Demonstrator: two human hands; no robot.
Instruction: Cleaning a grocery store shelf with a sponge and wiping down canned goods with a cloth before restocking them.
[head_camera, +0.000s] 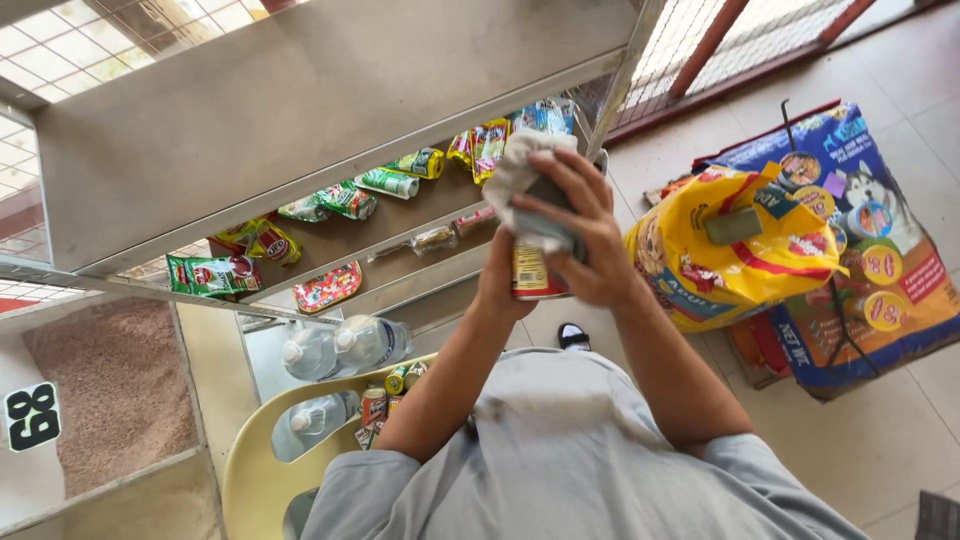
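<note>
I hold a small can with a yellow and red label upright in front of my chest. My left hand grips its lower side from the left. My right hand presses a crumpled grey-white cloth over the top of the can, fingers spread across it. The cloth and my fingers hide the lid and most of the can.
A grey metal shelf rack stands ahead, with snack packets on its lower tiers. A yellow plastic chair at lower left holds clear water bottles and small cans. Large pet-food bags stand on the tiled floor at right. A bin of grain is at left.
</note>
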